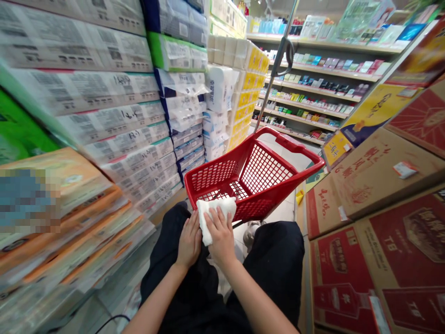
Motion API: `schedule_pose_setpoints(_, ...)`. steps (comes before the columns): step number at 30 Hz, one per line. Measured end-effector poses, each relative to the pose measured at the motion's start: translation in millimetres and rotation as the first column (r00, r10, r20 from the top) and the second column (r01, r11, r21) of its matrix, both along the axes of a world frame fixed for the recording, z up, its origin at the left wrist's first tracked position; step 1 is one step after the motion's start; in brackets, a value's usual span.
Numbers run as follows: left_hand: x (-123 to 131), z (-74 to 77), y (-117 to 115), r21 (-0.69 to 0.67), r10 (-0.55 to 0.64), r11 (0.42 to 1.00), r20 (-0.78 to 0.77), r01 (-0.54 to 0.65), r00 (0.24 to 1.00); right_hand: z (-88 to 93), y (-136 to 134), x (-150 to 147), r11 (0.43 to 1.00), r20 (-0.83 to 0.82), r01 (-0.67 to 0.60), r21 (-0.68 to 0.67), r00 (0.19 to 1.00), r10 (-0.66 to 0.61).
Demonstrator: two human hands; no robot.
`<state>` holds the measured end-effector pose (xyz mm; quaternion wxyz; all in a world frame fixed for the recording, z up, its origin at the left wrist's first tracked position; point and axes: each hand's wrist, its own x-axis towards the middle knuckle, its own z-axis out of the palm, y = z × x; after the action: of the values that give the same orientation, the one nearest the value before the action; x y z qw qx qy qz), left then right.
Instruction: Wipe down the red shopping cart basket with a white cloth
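A folded white cloth (217, 211) lies against the near edge of a red plastic shopping basket cart (262, 206). My right hand (222, 236) holds the cloth from above, its fingers laid over it and pressing it to the basket. Just to the left, my left hand (190, 239) rests with fingers stretched out beside the cloth, at the basket's near left corner; nothing shows in it. The basket has perforated walls, and its raised handle (292, 146) points to the far right. What lies under the cloth is hidden.
Tall stacks of wrapped paper packs (114, 88) and orange packs (62, 204) line the left. Cardboard cartons (368, 171) are piled at the right. Shelves (313, 79) with small boxes stand at the back, and a metal pole (269, 88) rises behind the cart.
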<state>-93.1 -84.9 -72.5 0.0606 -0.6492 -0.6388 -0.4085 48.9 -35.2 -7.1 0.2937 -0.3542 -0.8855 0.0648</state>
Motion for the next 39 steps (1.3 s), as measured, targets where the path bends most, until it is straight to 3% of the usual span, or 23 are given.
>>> schedule_pose_setpoints(2, -1, 0.1, 0, 0.003, -0.001, 1.0, -0.02, 0.001, 1.0, -0.8, -1, -1, 0.999, 0.015, -0.027, 0.021, 1.0, 0.026)
schedule_pose_setpoints(5, 0, 4.0, 0, -0.007, -0.002, 1.0, -0.009, 0.002, 1.0, 2.4, 18, 20, 0.997, 0.061, -0.05, 0.064, 0.997, 0.046)
schedule_pose_setpoints(11, 3, 9.5, 1, -0.019, -0.014, 1.0, 0.044, 0.015, 0.999, 15.5, 88, 96, 0.973, 0.07, 0.188, 0.136, 0.978, -0.198)
schedule_pose_setpoints(14, 3, 7.5, 1, -0.011, -0.016, 1.0, 0.059, 0.017, 0.998, 19.1, 105, 113, 0.965, 0.055, 0.237, 0.116, 0.968, -0.244)
schedule_pose_setpoints(19, 5, 5.2, 0, -0.001, -0.006, 1.0, 0.07, 0.006, 0.998, 12.5, 76, 82, 0.956, -0.022, 0.288, 0.049, 0.958, -0.287)
schedule_pose_setpoints(25, 0, -2.1, 0, 0.0, -0.017, 1.0, 0.035, 0.017, 0.999, -4.4, 7, 8, 0.998, -0.006, 0.063, 0.004, 0.998, -0.063)
schedule_pose_setpoints(28, -4, -6.3, 0, 0.002, -0.02, 1.0, 0.007, 0.02, 1.0, -7.4, -6, -7, 1.0, -0.013, -0.005, -0.003, 1.0, 0.005)
schedule_pose_setpoints(34, -1, 1.9, 0, -0.019, -0.021, 1.0, 0.029, 0.021, 0.999, 1.7, 23, 27, 0.994, 0.064, -0.068, 0.081, 0.996, 0.063)
schedule_pose_setpoints(39, 4, 7.4, 0, -0.037, -0.028, 0.999, 0.068, 0.03, 0.997, 10.7, 75, 85, 0.986, 0.076, 0.112, 0.127, 0.99, -0.122)
